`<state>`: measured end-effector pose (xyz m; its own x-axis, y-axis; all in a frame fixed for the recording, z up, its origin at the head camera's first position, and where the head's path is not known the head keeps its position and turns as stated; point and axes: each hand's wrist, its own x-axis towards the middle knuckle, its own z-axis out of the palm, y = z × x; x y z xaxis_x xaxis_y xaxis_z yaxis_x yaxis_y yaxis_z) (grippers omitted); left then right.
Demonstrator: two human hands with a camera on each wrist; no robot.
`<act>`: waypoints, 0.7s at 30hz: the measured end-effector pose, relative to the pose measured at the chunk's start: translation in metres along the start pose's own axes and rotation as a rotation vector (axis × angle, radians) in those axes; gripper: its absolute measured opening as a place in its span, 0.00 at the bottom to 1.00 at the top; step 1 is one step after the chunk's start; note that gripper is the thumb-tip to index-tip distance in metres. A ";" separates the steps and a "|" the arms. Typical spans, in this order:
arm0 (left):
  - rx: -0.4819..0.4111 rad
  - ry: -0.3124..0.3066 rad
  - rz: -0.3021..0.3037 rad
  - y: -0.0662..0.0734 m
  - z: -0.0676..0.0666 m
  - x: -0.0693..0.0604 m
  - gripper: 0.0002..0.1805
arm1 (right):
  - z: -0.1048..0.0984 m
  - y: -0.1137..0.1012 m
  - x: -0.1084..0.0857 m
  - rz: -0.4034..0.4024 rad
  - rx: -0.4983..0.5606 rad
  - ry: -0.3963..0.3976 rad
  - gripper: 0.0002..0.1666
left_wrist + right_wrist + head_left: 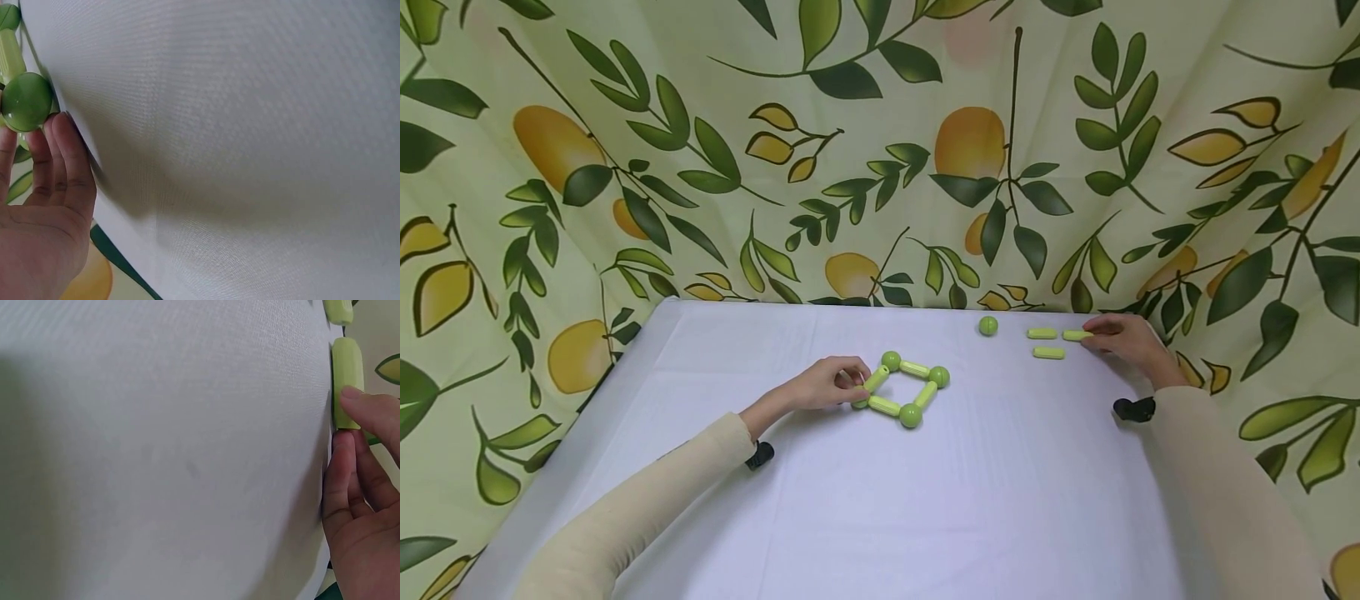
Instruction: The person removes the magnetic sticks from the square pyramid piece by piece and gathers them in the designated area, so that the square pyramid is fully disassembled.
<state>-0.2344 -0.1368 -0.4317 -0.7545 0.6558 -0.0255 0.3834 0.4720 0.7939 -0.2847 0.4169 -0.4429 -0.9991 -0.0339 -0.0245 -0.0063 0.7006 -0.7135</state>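
Note:
Four-sided and lying flat on the table, a frame [914, 368] is made of light green rods with darker green balls at its corners. My left hand [827, 383] pinches the ball [26, 101] at its left corner, partly hidden by the fingers in the head view. At the back right, my right hand [1126, 343] grips the end of a loose light green rod [347, 369] between thumb and fingers. Two more loose rods, one further back [1041, 333] and one nearer [1048, 353], lie just left of it. A single green ball [988, 326] sits near the back edge.
A white cloth covers the table [850, 517]. Behind its back edge hangs a curtain [880, 208] printed with leaves and orange fruit. Small black devices, one by the left wrist [762, 455] and one by the right [1135, 409], sit below the sleeves.

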 end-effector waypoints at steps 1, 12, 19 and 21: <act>-0.002 0.000 -0.003 0.000 0.000 0.000 0.11 | 0.000 0.000 0.000 0.000 0.002 0.000 0.23; 0.005 0.002 -0.028 0.002 0.000 -0.002 0.10 | -0.004 0.000 -0.010 -0.042 0.070 0.019 0.24; -0.002 -0.001 -0.029 0.001 0.000 -0.001 0.10 | -0.004 0.000 -0.017 -0.096 0.131 0.068 0.25; -0.003 -0.001 -0.035 0.001 0.000 -0.001 0.11 | -0.004 -0.004 -0.020 -0.116 0.131 0.075 0.25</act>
<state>-0.2339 -0.1370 -0.4308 -0.7670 0.6394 -0.0539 0.3552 0.4929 0.7943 -0.2647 0.4180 -0.4368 -0.9923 -0.0527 0.1121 -0.1213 0.5962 -0.7936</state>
